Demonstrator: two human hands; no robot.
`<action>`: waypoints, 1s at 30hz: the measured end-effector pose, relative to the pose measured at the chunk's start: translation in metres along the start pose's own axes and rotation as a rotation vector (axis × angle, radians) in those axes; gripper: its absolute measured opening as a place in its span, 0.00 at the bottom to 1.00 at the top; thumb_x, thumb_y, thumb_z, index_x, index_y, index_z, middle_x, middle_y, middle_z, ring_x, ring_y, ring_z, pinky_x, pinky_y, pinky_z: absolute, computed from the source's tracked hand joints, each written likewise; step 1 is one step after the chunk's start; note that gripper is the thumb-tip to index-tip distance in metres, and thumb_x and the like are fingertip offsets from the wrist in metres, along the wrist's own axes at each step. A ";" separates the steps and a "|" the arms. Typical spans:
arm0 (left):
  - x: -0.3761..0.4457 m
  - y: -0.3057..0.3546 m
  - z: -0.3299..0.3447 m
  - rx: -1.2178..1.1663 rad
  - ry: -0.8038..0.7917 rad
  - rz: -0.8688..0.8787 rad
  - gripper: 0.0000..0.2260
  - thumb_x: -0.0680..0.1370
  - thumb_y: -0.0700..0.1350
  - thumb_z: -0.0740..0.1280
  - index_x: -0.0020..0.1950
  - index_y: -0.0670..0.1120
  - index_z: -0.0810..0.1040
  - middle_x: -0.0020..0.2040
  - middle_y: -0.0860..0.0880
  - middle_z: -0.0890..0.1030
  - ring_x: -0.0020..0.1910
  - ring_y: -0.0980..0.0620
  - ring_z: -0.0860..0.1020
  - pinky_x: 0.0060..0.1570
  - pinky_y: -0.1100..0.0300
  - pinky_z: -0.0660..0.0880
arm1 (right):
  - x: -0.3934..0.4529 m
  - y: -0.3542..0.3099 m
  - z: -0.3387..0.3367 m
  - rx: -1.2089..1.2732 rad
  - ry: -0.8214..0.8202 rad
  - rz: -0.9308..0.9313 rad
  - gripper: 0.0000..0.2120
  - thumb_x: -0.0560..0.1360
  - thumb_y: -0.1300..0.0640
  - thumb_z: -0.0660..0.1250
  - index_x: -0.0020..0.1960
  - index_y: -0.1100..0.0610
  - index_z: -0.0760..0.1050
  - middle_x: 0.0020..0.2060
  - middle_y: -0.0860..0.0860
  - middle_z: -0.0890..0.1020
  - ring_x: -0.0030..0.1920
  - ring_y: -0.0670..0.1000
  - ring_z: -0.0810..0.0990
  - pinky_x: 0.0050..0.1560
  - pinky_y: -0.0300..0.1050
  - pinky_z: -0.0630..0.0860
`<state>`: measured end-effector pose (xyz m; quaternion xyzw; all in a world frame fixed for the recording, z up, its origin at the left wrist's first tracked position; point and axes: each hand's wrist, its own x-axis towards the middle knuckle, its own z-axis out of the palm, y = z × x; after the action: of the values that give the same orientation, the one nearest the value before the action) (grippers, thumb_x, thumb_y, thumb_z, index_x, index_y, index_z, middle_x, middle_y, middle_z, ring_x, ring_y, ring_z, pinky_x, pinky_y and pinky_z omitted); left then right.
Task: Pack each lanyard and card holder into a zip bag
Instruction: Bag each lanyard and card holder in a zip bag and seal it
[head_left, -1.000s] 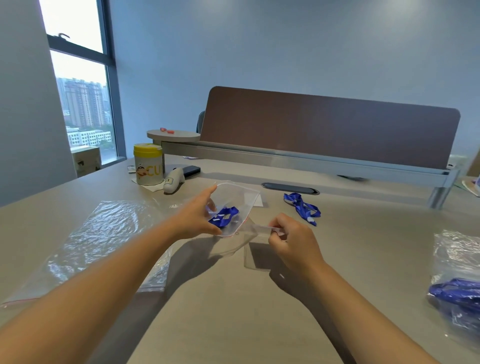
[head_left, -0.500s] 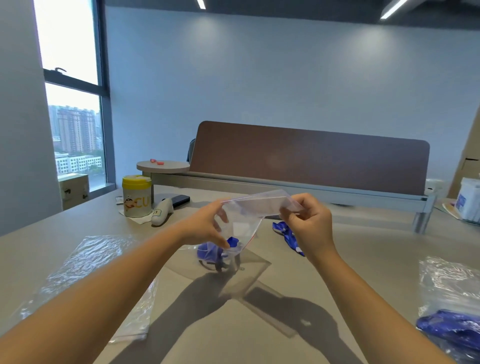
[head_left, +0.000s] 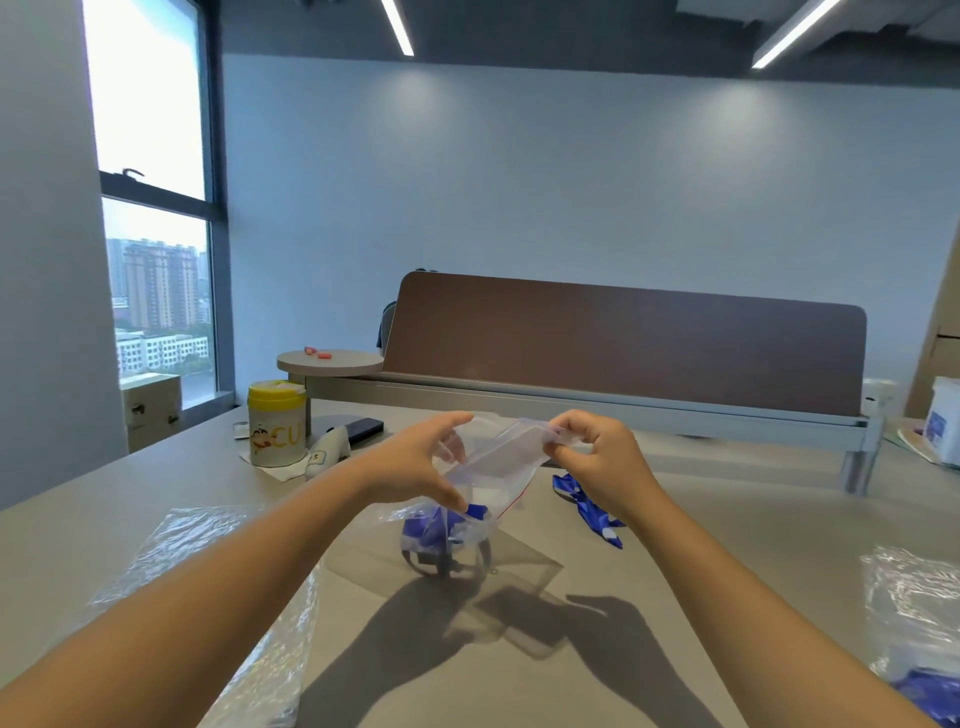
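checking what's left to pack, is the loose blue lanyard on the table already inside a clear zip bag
No, the loose blue lanyard lies bare on the beige table, beside the right hand, outside the clear zip bag.

Bare tabletop (head_left: 675, 597) lies open at lower centre of the frame. Plastic sheets (head_left: 208, 571) crowd the lower left and lower right edges. A loose blue lanyard (head_left: 587, 506) lies centre right; a yellow-lidded canister (head_left: 276, 423) stands centre left.

Head camera, faces forward, close above table (head_left: 727, 545); edges perhaps warped.
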<state>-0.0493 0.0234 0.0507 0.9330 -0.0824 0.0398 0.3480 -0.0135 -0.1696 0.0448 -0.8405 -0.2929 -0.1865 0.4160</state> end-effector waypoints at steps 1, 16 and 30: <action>0.001 0.001 -0.001 0.005 0.003 0.002 0.38 0.69 0.37 0.72 0.73 0.50 0.56 0.61 0.47 0.72 0.57 0.55 0.69 0.64 0.53 0.69 | 0.003 0.000 0.002 -0.043 -0.021 -0.003 0.08 0.75 0.60 0.63 0.50 0.61 0.78 0.49 0.56 0.81 0.49 0.51 0.75 0.57 0.54 0.75; 0.011 -0.001 -0.010 -0.081 -0.028 0.012 0.35 0.69 0.35 0.71 0.71 0.49 0.59 0.54 0.50 0.72 0.56 0.51 0.73 0.57 0.55 0.74 | 0.025 -0.001 0.013 -0.608 -0.182 -0.086 0.13 0.78 0.59 0.57 0.57 0.50 0.77 0.58 0.50 0.76 0.60 0.52 0.68 0.59 0.47 0.64; 0.002 -0.009 -0.015 -0.183 0.044 0.008 0.35 0.70 0.38 0.71 0.72 0.51 0.57 0.52 0.51 0.71 0.55 0.51 0.73 0.58 0.55 0.74 | 0.015 0.024 0.022 -0.313 -0.370 0.177 0.19 0.72 0.64 0.59 0.58 0.49 0.75 0.68 0.49 0.68 0.69 0.53 0.61 0.70 0.52 0.61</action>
<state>-0.0461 0.0395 0.0561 0.8960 -0.0818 0.0538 0.4332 0.0152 -0.1583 0.0266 -0.9369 -0.2567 -0.0355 0.2347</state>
